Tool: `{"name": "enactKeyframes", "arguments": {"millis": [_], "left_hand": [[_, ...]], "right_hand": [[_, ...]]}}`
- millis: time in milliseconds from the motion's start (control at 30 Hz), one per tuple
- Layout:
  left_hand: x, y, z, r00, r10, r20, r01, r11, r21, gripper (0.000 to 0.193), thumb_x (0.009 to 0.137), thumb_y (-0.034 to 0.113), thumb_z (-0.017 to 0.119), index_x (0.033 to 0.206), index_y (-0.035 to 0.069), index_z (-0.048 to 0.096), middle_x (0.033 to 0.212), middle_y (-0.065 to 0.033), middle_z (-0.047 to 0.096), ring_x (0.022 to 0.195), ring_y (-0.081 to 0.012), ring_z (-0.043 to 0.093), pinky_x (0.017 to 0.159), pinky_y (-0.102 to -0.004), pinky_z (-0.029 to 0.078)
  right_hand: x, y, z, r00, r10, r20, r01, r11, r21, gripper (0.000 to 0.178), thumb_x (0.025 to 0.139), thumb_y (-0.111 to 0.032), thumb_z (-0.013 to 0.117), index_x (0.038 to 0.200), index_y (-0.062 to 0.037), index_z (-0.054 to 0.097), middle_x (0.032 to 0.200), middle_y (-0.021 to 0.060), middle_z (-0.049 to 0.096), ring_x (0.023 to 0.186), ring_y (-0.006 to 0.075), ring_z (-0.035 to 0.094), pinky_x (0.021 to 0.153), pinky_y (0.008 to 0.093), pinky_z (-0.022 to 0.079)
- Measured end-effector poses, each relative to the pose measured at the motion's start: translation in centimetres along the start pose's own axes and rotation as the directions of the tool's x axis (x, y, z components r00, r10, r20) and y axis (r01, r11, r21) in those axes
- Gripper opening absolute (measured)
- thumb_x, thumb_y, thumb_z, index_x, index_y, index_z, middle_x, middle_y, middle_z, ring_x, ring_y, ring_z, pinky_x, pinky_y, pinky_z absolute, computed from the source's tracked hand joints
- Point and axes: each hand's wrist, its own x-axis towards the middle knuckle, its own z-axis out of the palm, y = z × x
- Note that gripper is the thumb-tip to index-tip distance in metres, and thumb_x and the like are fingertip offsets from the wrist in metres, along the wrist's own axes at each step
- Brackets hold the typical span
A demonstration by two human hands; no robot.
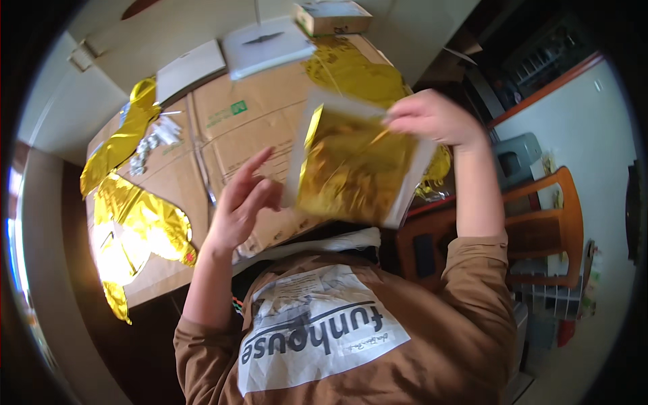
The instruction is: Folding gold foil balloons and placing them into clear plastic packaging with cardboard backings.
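Note:
A clear flat bag with a folded piece of gold foil inside hangs tilted over the cardboard. My right hand pinches it by its upper right corner, and motion blurs the bag a little. Beside the bag's left edge is my left hand, its index finger stretched out and the other fingers loosely bent; I see nothing held in it. Flat gold foil balloons lie at the left of the cardboard, near a small bundle of white and silvery strips.
Brown cardboard covers the table. Along its far side are a white flat box, a pale sheet or tray and an open carton. More gold foil lies at the far right. A wooden chair stands right of me.

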Motion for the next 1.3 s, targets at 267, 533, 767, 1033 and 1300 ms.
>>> {"name": "enactKeyframes", "arguments": {"millis": [267,533,767,1033,1300], "left_hand": [[-7.9,-0.4,-3.1,0.943,0.064,-0.327,0.021,0.968,0.251,0.047,0.105,0.024,0.054,0.141,-0.006,0.049,0.1,-0.0143,0.069,0.09,-0.0203,0.067,0.078,-0.0312,0.052],[-10.3,-1.2,-3.0,0.867,0.018,-0.497,0.154,0.94,0.303,0.031,0.104,0.006,0.052,0.134,-0.003,0.058,0.1,-0.0106,0.07,0.095,-0.0174,0.066,0.086,-0.0315,0.052],[-16.3,1.3,-4.8,0.698,0.264,-0.666,0.307,0.729,0.611,0.022,0.094,0.002,0.067,0.116,0.002,0.069,0.099,-0.0082,0.073,0.096,-0.0161,0.068,0.085,-0.0299,0.053],[-18.4,3.4,-6.6,0.878,0.353,-0.323,0.346,-0.004,0.938,0.052,0.068,0.017,0.086,0.116,0.01,0.068,0.124,-0.0134,0.062,0.116,-0.0348,0.061,0.097,-0.0457,0.051],[-17.9,1.4,-11.2,0.927,0.369,0.065,-0.008,-0.154,0.988,0.035,0.077,0.01,0.072,0.111,0.002,0.069,0.109,-0.0108,0.068,0.102,-0.0281,0.069,0.084,-0.0401,0.056]], "right_hand": [[-28.2,19.7,-6.9,0.156,0.129,-0.979,-0.84,0.539,-0.063,0.021,0.102,-0.018,0.056,0.114,-0.0064,0.068,0.101,0.0185,0.071,0.093,0.0274,0.07,0.085,0.0403,0.053],[-13.5,41.5,13.6,0.45,0.469,-0.76,-0.822,0.55,-0.147,0.027,0.095,-0.025,0.061,0.109,-0.0049,0.072,0.098,0.0208,0.073,0.096,0.0349,0.072,0.082,0.0428,0.055],[-11.2,45.9,15.0,0.351,0.565,-0.747,-0.915,0.377,-0.145,0.027,0.093,-0.024,0.063,0.107,-0.0033,0.074,0.1,0.0178,0.074,0.096,0.0292,0.071,0.084,0.0392,0.055],[-16.4,38.7,8.0,-0.364,0.199,-0.91,-0.631,0.666,0.399,0.025,0.092,-0.02,0.065,0.104,0.0006,0.074,0.104,0.0148,0.074,0.098,0.0222,0.069,0.088,0.0336,0.054],[3.3,0.4,13.4,0.418,-0.363,-0.833,0.145,0.932,-0.333,0.017,0.101,-0.006,0.054,0.106,0.0051,0.065,0.107,0.0161,0.069,0.097,0.0248,0.065,0.088,0.0358,0.054]]}}
